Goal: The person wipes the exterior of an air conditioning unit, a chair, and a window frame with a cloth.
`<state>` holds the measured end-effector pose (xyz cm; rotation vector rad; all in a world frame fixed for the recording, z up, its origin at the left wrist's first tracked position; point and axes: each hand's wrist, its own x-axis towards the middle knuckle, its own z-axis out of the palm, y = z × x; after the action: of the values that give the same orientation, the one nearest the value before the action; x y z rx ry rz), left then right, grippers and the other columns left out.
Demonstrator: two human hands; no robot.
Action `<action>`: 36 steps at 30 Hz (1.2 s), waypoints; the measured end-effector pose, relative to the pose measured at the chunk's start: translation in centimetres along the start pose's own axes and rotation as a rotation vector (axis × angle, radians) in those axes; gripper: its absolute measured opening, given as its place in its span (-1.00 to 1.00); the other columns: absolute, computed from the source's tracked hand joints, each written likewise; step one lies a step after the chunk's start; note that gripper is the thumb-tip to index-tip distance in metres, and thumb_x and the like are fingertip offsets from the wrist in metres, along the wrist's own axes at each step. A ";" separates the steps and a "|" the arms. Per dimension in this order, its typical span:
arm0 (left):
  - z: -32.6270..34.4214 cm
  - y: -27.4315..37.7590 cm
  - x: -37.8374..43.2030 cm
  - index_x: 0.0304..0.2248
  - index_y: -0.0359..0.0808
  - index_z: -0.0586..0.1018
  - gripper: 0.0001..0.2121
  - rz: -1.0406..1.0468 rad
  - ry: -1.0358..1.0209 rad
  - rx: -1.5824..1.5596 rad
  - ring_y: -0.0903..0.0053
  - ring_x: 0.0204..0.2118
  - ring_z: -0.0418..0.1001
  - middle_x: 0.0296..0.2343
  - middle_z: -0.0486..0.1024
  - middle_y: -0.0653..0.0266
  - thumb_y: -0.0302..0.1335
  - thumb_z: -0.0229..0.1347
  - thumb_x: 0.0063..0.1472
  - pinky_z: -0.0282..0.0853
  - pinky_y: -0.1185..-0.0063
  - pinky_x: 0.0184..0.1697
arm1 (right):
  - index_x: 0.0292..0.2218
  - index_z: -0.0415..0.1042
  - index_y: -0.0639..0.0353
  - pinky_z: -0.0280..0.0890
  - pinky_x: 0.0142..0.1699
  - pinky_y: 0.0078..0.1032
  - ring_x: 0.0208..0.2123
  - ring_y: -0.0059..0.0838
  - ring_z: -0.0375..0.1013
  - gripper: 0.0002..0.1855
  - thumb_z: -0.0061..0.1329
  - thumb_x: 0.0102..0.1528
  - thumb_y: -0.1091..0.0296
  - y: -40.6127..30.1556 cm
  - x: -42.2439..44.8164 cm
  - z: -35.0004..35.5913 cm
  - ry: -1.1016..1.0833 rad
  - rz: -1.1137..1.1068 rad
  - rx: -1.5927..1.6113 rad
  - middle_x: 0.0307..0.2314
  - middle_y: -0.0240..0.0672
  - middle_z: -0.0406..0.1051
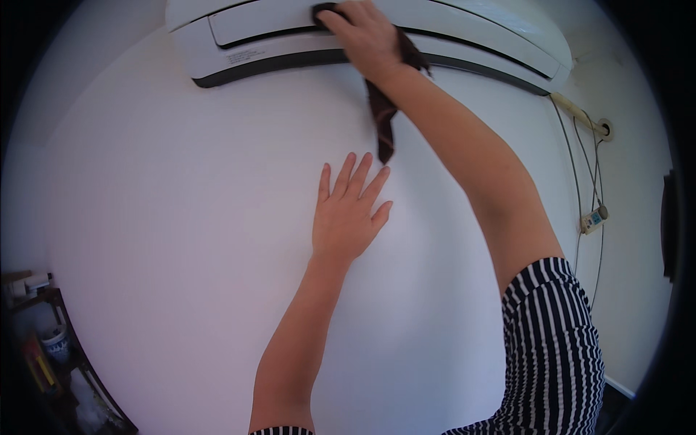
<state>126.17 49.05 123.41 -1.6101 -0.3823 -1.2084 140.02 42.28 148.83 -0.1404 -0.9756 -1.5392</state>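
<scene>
A white wall-mounted air conditioner (304, 41) spans the top of the view. My right hand (367, 41) presses a dark brown cloth (385, 128) against its front; part of the cloth bunches by the fingertips and a long end hangs down below the wrist. Beneath the unit, my left hand (349, 215) lies flat with spread fingers on the white wall (190, 217), holding nothing. The tip of the hanging cloth is just above the left fingers, and a dark strip runs along the unit's lower edge.
Right of the unit, a pipe (576, 111) enters a wall hole, with thin cables hanging down to a socket (594, 219) with a plug. At lower left stands a dark shelf (70, 337) holding a blue-and-white pot (56, 343) and other items. A dark object (669, 225) is at the right edge.
</scene>
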 end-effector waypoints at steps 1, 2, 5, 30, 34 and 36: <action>-0.5 -0.4 -0.1 0.15 0.06 0.45 -0.54 0.001 0.003 0.008 0.38 0.32 0.13 0.23 0.26 0.35 -0.15 0.08 0.27 -0.13 0.19 0.39 | -0.13 0.51 -0.01 0.38 -0.14 -0.31 -0.23 -0.18 0.42 -0.64 0.06 0.02 0.55 1.0 -0.7 -2.9 0.101 -0.313 -0.104 -0.31 -0.29 0.43; -0.5 -0.2 0.0 0.16 0.06 0.44 -0.53 0.009 0.003 -0.003 0.38 0.32 0.12 0.23 0.25 0.35 -0.15 0.07 0.28 -0.12 0.19 0.39 | -0.11 0.51 -0.02 0.40 -0.14 -0.33 -0.21 -0.20 0.43 -0.63 0.05 0.03 0.55 2.9 -1.6 -4.8 0.087 -0.293 -0.175 -0.28 -0.31 0.44; -0.9 -0.3 0.1 0.18 0.06 0.41 -0.52 0.026 0.002 -0.018 0.37 0.33 0.10 0.25 0.23 0.35 -0.14 0.06 0.29 -0.12 0.17 0.39 | -0.08 0.49 -0.01 0.40 -0.07 -0.32 -0.16 -0.19 0.44 -0.63 0.05 0.04 0.53 9.1 -3.8 -9.0 0.104 -0.214 -0.331 -0.22 -0.31 0.45; -1.7 -0.9 -0.9 0.06 -0.26 0.47 -0.57 -0.140 0.154 -0.516 0.29 0.24 0.22 0.10 0.40 0.24 -0.24 0.06 0.26 -0.09 0.22 0.39 | -0.27 0.48 0.18 0.38 -0.21 -0.31 -0.23 -0.30 0.40 -0.81 0.01 0.01 0.44 -17.6 10.5 15.2 0.324 -0.076 -0.097 -0.33 -0.30 0.40; -1.9 -1.6 -1.6 0.11 -0.29 0.43 -0.54 -0.282 0.018 -0.715 0.31 0.23 0.22 0.12 0.39 0.22 -0.27 0.02 0.29 -0.08 0.24 0.39 | -0.28 0.51 0.08 0.35 -0.18 -0.36 -0.21 -0.38 0.40 -0.77 0.03 -0.05 0.45 -18.8 10.0 14.7 0.177 -0.258 -0.177 -0.33 -0.42 0.39; -3.4 -2.2 -1.8 0.13 -0.28 0.42 -0.54 -0.484 0.046 -1.175 0.32 0.23 0.22 0.14 0.37 0.24 -0.26 0.01 0.30 -0.07 0.22 0.39 | -0.36 0.54 -0.02 0.29 -0.17 -0.42 -0.21 -0.48 0.39 -0.81 0.07 -0.11 0.42 -19.7 9.7 11.4 0.112 -0.449 -0.295 -0.39 -0.57 0.36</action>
<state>122.02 47.55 122.88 -2.5456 0.0248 -2.0424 115.63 40.13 152.28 -0.0416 -0.7141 -2.0782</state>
